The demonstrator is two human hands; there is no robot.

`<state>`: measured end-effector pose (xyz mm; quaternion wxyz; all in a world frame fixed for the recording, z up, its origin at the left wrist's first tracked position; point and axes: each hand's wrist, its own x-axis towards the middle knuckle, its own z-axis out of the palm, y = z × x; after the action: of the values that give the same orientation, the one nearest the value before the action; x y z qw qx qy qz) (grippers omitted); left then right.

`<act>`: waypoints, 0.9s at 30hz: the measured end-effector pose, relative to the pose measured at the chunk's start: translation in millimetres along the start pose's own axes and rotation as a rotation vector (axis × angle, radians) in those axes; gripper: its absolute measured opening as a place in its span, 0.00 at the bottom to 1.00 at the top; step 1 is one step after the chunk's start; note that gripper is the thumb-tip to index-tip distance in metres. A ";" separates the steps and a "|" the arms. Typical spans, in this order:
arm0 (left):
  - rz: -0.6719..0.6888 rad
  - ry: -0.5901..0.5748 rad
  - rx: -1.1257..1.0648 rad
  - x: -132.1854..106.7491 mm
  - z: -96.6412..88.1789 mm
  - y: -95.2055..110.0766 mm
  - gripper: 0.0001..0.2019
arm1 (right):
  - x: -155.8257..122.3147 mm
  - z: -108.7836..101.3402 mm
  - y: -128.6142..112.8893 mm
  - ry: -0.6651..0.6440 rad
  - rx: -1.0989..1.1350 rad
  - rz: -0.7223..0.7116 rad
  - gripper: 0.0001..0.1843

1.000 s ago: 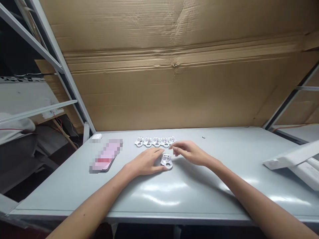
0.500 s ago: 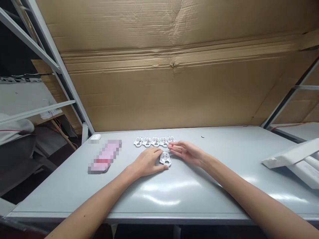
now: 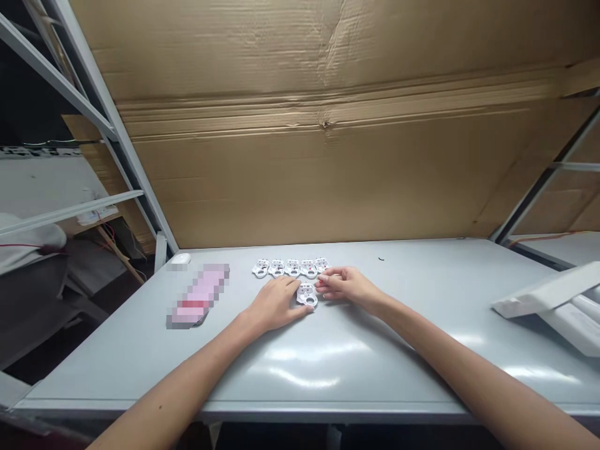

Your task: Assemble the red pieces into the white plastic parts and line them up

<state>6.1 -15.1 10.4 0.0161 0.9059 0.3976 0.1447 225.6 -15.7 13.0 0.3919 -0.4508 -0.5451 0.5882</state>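
Observation:
My left hand (image 3: pixel 277 303) is closed around the left side of a white plastic part (image 3: pixel 307 294) with a round ring opening at its near end. The part rests on the table between my two hands. In the fingertips of my right hand (image 3: pixel 349 287) is a small red piece (image 3: pixel 321 282), pinched just beside the part's right edge. Its exact shape is too small to make out. Behind both hands, several like white parts (image 3: pixel 292 268) stand side by side in a row; my right fingers come close to the rightmost one.
A pink pixelated object (image 3: pixel 201 297) lies on the grey table (image 3: pixel 375 381) to the left, with a small white item (image 3: pixel 180 258) behind it. White wrapped packages (image 3: pixel 553 294) lie at the right. Cardboard (image 3: pixel 328 181) closes off the back. A tiny dark bit (image 3: pixel 381 259) lies at the rear.
My right fingers have closed from a flat, open palm into a pinch on the red piece. My left hand and its white part have shifted slightly left and away from me.

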 end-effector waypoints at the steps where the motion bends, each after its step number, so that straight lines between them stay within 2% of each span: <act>1: 0.000 -0.003 0.001 -0.1 0.2 -0.2 0.17 | 0.9 -0.2 1.3 0.018 -0.023 -0.010 0.18; 11: 0.120 -0.058 -0.091 -1.1 -3.5 -13.2 0.21 | 4.1 2.4 7.4 0.117 -0.576 -0.342 0.15; 20: 0.130 -0.064 -0.104 -1.1 -6.4 -12.1 0.17 | -4.6 2.6 -4.7 -0.052 -0.523 -0.247 0.15; 27: 0.121 -0.052 -0.085 0.1 -3.6 -8.3 0.15 | -1.0 0.0 1.6 -0.002 -0.614 -0.292 0.11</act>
<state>-0.8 -9.7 12.7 0.0561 0.9302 0.3352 0.1388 226.0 -16.8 11.5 0.3174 -0.4643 -0.7560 0.3348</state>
